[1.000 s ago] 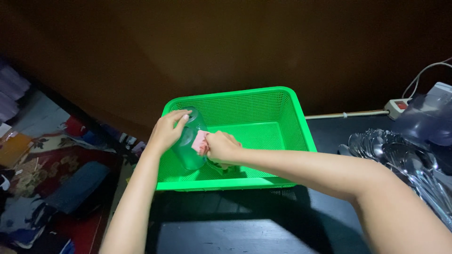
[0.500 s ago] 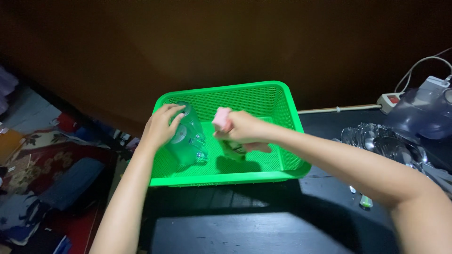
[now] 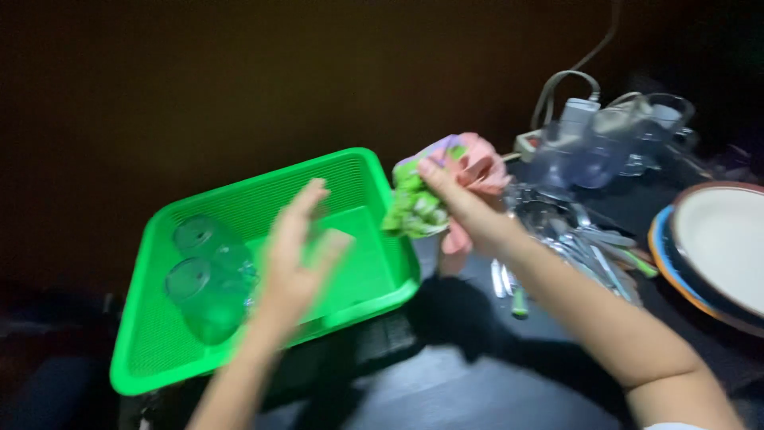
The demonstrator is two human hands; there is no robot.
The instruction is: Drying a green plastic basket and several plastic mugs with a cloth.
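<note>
Right hand [image 3: 465,203] clutching cloth [image 3: 446,187] at frame centre, left hand [image 3: 294,255] open above basket [image 3: 151,350] holding glasses [image 3: 208,279]; blurred swing risks knocking cutlery [image 3: 573,239] nearby.

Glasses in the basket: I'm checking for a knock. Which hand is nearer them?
Left. The left hand hovers open just beside the glasses; the right hand holds a cloth beyond the basket rim.
</note>
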